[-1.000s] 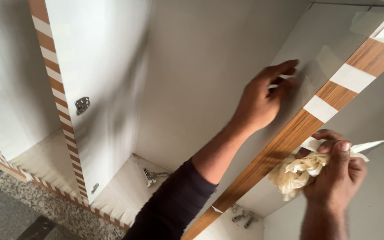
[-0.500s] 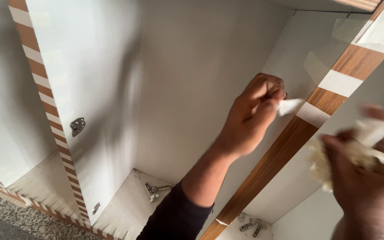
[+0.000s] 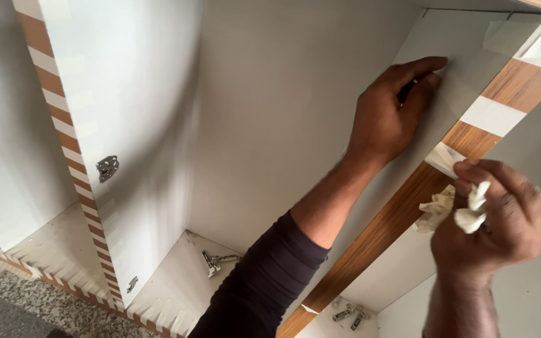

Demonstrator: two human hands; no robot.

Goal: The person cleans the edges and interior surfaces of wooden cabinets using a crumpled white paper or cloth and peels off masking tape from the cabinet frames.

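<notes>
A white cabinet interior is seen from above. The left hand (image 3: 386,116) is pressed against the white side panel (image 3: 458,69), fingers curled with the forefinger stretched flat; something small and dark is pinched beneath it, too hidden to identify. The right hand (image 3: 493,219) is closed around crumpled white tape strips (image 3: 449,209), just beside the wood-grain panel edge (image 3: 402,213). Metal hinges (image 3: 217,261) are lying on the cabinet floor.

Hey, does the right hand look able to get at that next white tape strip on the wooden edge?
Probably yes. The right hand, clutching crumpled tape scraps, sits right beside the wooden edge, and the white tape strip lies just above it with nothing between; the left hand rests on the inner panel, off to the side.
</notes>
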